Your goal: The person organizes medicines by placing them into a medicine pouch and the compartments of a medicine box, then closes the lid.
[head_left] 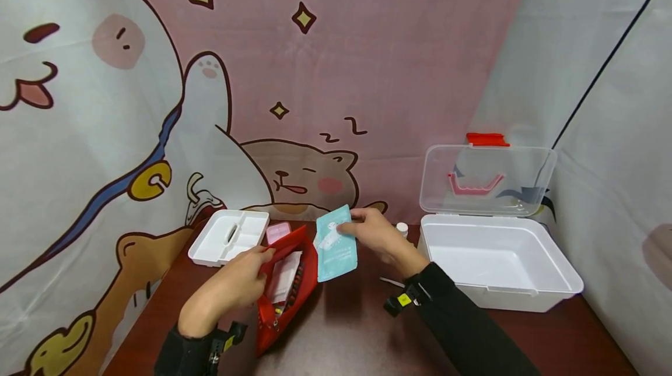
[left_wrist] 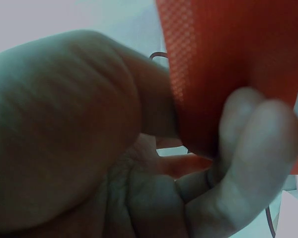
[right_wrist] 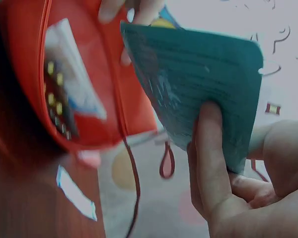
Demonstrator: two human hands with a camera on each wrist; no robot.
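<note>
An open red zip pouch stands on the dark wooden table with packets and a blister strip inside it. My left hand pinches the pouch's near edge between thumb and fingers. Just right of the pouch's mouth, my right hand holds a teal sachet by its upper corner, above the table. In the right wrist view the sachet is gripped between fingers and thumb beside the pouch opening.
A white plastic box with its clear lid raised stands at the right. A white divided tray lies at the back left, a pink case beside it. A small white bottle stands behind my right hand.
</note>
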